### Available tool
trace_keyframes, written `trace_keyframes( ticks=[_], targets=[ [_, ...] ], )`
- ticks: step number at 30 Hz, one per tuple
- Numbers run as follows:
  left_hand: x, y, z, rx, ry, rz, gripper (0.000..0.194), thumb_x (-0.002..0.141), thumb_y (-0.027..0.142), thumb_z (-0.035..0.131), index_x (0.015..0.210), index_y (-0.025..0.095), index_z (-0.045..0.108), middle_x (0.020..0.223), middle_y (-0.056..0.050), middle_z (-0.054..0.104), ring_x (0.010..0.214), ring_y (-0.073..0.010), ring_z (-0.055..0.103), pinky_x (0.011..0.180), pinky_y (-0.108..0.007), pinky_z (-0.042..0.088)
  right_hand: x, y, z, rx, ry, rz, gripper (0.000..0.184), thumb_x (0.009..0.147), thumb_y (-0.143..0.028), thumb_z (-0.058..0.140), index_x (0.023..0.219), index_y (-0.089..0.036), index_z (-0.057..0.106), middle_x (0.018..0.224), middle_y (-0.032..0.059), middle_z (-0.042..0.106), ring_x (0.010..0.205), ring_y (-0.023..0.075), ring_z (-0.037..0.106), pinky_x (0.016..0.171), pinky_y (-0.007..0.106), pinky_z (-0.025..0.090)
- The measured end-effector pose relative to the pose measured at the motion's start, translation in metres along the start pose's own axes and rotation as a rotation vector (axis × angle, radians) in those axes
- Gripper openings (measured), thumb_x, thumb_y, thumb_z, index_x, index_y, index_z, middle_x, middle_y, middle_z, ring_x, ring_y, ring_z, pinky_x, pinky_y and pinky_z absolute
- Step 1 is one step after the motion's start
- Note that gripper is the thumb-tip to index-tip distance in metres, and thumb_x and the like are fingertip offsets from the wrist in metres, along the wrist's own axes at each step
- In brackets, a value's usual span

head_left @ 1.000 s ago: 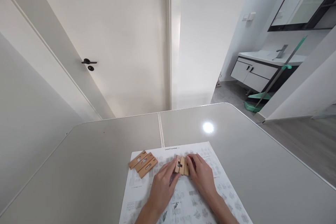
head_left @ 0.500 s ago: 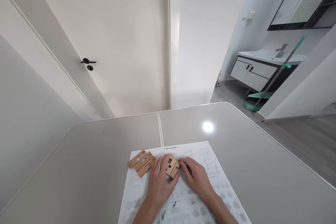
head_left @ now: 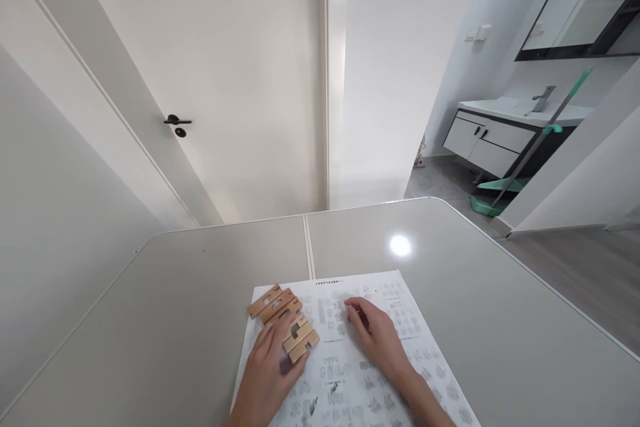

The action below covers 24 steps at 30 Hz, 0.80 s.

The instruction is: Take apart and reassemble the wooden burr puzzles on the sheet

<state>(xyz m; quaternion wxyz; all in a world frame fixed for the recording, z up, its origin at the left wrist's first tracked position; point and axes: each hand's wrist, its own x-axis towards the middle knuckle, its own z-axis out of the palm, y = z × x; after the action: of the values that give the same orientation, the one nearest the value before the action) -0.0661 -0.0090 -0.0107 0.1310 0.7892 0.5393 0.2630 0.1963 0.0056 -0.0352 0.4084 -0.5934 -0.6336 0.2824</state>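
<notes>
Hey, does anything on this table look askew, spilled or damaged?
No spill or damage is visible. Slightly askew, though: the darker numbered wooden pieces lie slanted near the upper-left corner of the printed sheet, their ends staggered rather than lined up.

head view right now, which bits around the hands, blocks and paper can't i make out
All in the head view:
- Light wooden blocks: their left side is hidden by the left hand.
- Right hand: its own curled fingers hide whether anything is between the fingertips.
- Paper: the print is too small and blurred to read; the near edge is cut off by the picture's bottom edge.
</notes>
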Motion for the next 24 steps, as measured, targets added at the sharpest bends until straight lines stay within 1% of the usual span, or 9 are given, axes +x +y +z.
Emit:
trace_keyframes(
  ticks=[2, 5, 7, 11, 15, 17, 19, 22, 24],
  targets=[
    [-0.007, -0.009, -0.008, 0.024, 0.009, 0.012, 0.059, 0.089, 0.032, 0.065, 0.145, 0.039, 0.045, 0.129, -0.003, 0.069, 0.120, -0.0288, 0.066, 0.095, -0.043, 0.059, -0.001, -0.001, 0.000, 0.007, -0.017, 0.011, 0.035, 0.103, -0.047, 0.040, 0.106, -0.025, 0.067, 0.090, 0.0051, 0.076, 0.077, 0.0232, 0.071, 0.069, 0.032, 0.055],
    [-0.013, -0.017, -0.014, 0.049, 0.012, 0.035, 0.060, 0.088, 0.031, 0.066, 0.145, 0.039, 0.046, 0.127, -0.004, 0.070, 0.118, -0.0288, 0.067, 0.094, -0.042, 0.060, -0.001, -0.002, -0.001, 0.020, -0.038, 0.026, 0.036, 0.103, -0.048, 0.039, 0.107, -0.025, 0.066, 0.090, 0.0056, 0.075, 0.078, 0.0236, 0.070, 0.070, 0.033, 0.055],
    [-0.014, -0.021, -0.015, 0.079, 0.028, 0.050, 0.058, 0.088, 0.031, 0.067, 0.143, 0.037, 0.050, 0.127, -0.004, 0.070, 0.119, -0.0288, 0.065, 0.097, -0.042, 0.058, -0.001, -0.002, -0.001, 0.032, -0.045, 0.033, 0.036, 0.103, -0.049, 0.039, 0.107, -0.025, 0.066, 0.090, 0.0050, 0.075, 0.077, 0.0232, 0.070, 0.070, 0.033, 0.054],
    [-0.008, -0.027, -0.020, 0.091, 0.077, 0.056, 0.050, 0.089, 0.041, 0.068, 0.138, 0.036, 0.057, 0.131, -0.004, 0.069, 0.124, -0.0294, 0.061, 0.105, -0.046, 0.053, -0.002, -0.003, -0.002, 0.047, -0.063, 0.049, 0.036, 0.104, -0.050, 0.039, 0.107, -0.025, 0.066, 0.089, 0.0040, 0.074, 0.075, 0.0222, 0.069, 0.069, 0.032, 0.054],
    [0.011, -0.043, -0.028, 0.032, 0.190, -0.060, 0.033, 0.097, 0.042, 0.054, 0.128, 0.032, 0.062, 0.129, -0.005, 0.068, 0.122, -0.0271, 0.061, 0.105, -0.046, 0.052, -0.002, -0.004, -0.003, 0.040, -0.063, 0.054, 0.035, 0.103, -0.049, 0.040, 0.106, -0.025, 0.066, 0.088, 0.0038, 0.073, 0.075, 0.0221, 0.068, 0.068, 0.032, 0.053],
    [0.024, -0.055, -0.033, 0.012, 0.227, -0.124, 0.031, 0.097, 0.046, 0.053, 0.121, 0.029, 0.066, 0.127, -0.006, 0.068, 0.121, -0.0276, 0.061, 0.105, -0.046, 0.052, -0.002, -0.004, -0.003, 0.037, -0.063, 0.053, 0.035, 0.103, -0.048, 0.040, 0.105, -0.025, 0.066, 0.087, 0.0034, 0.073, 0.074, 0.0218, 0.068, 0.068, 0.032, 0.052],
    [0.037, -0.068, -0.036, -0.019, 0.243, -0.208, 0.034, 0.095, 0.051, 0.053, 0.115, 0.027, 0.067, 0.124, -0.007, 0.070, 0.118, -0.0286, 0.064, 0.097, -0.044, 0.057, -0.002, -0.004, -0.004, 0.037, -0.063, 0.047, 0.035, 0.103, -0.048, 0.039, 0.105, -0.025, 0.066, 0.087, 0.0036, 0.073, 0.073, 0.0217, 0.068, 0.067, 0.032, 0.052],
    [0.052, -0.083, -0.039, -0.062, 0.253, -0.296, 0.039, 0.093, 0.054, 0.052, 0.109, 0.023, 0.068, 0.110, -0.008, 0.075, 0.098, -0.0267, 0.072, 0.082, -0.039, 0.061, -0.001, -0.005, -0.004, 0.040, -0.053, 0.039, 0.035, 0.103, -0.048, 0.040, 0.104, -0.025, 0.067, 0.085, 0.0036, 0.073, 0.072, 0.0219, 0.068, 0.066, 0.032, 0.052],
    [0.057, -0.089, -0.039, -0.076, 0.252, -0.320, 0.040, 0.093, 0.054, 0.051, 0.106, 0.022, 0.068, 0.103, -0.008, 0.078, 0.088, -0.0245, 0.074, 0.080, -0.038, 0.062, -0.001, -0.005, -0.004, 0.044, -0.050, 0.043, 0.035, 0.102, -0.048, 0.040, 0.103, -0.025, 0.067, 0.082, 0.0031, 0.072, 0.071, 0.0218, 0.067, 0.066, 0.031, 0.052]
  ],
)
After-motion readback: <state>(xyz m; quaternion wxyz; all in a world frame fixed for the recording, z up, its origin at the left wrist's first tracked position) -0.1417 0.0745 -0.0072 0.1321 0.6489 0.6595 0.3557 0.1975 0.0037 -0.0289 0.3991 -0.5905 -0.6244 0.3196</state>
